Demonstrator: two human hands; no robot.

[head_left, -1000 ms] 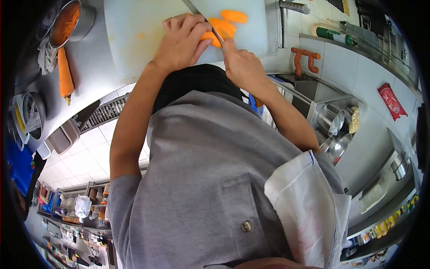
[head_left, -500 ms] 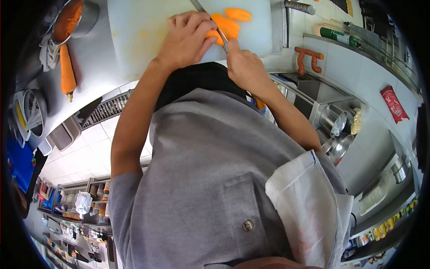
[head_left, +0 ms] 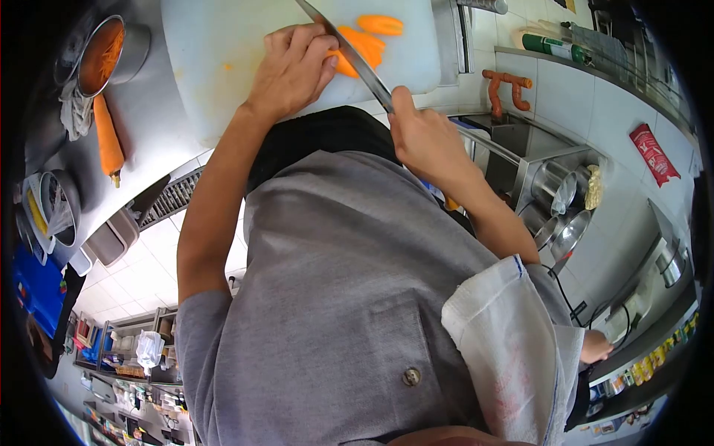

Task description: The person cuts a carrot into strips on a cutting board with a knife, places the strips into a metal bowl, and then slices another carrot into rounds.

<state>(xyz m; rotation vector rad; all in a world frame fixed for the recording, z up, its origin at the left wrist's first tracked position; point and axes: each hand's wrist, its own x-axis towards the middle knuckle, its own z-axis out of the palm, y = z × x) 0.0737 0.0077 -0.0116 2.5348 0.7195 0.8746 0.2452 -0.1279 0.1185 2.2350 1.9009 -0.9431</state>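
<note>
My left hand (head_left: 294,67) presses down on an orange carrot piece (head_left: 361,46) on a white cutting board (head_left: 223,52), fingers curled over it. My right hand (head_left: 424,137) grips the handle of a long knife (head_left: 349,52). The blade runs slantwise across the carrot, right beside my left fingertips. Another cut carrot piece (head_left: 381,24) lies further out on the board. My grey shirt fills the lower half of the view and hides the near edge of the board.
A whole carrot (head_left: 108,137) and a metal pot of shredded carrot (head_left: 104,48) stand left of the board on the steel counter. Steel containers (head_left: 554,193) and a green bottle (head_left: 547,43) are on the right. A white towel (head_left: 513,349) hangs on me. Another person's hand (head_left: 595,346) shows at lower right.
My right hand has drawn back toward my body, so more of the knife blade shows over the carrot. My left hand stays on the carrot. Another person's hand has appeared.
</note>
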